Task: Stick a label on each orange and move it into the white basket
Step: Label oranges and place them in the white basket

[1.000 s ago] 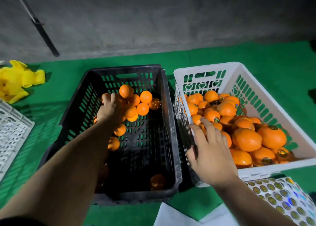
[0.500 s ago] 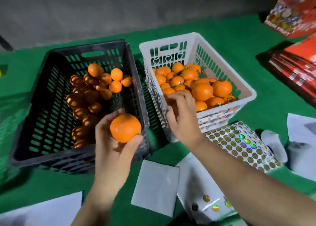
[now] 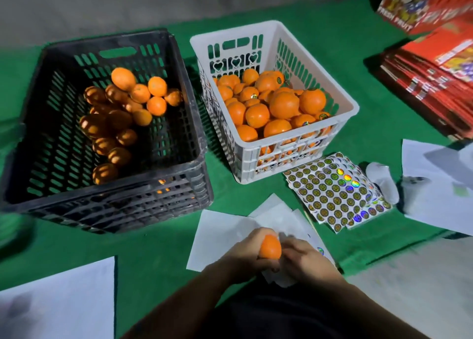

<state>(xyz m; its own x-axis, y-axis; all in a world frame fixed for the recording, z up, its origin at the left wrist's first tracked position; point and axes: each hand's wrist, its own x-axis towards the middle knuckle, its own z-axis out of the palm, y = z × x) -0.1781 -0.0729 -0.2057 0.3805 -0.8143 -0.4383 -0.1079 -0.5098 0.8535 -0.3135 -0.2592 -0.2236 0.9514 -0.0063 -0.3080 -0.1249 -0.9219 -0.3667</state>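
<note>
The left hand [image 3: 245, 255] holds an orange [image 3: 270, 246] low in the middle of the view, its grip curled round the fruit from the left and underneath, over white backing sheets [image 3: 225, 236] that lie on the green tabletop [image 3: 153, 256]. The right hand [image 3: 304, 259] is pressed against the orange's right side with its fingers bent toward it; the frame is blurred there, so I cannot tell whether this grip pinches a label or merely touches the peel. Farther back, the black crate [image 3: 189, 123] stands at the left with loose oranges [image 3: 138, 92] gathered toward its far left part. Just beside it on the right stands the white basket [image 3: 340, 103], heaped with oranges [image 3: 284, 105], several of which show small round labels. In front of the basket's near right corner lies a fanned stack of sticker sheets [image 3: 335, 192], covered in rows of round shiny stickers. More white sheets [image 3: 435, 185] lie at the right edge and at the lower left corner, and red printed cartons [image 3: 435, 64] are stacked flat at the upper right.
</note>
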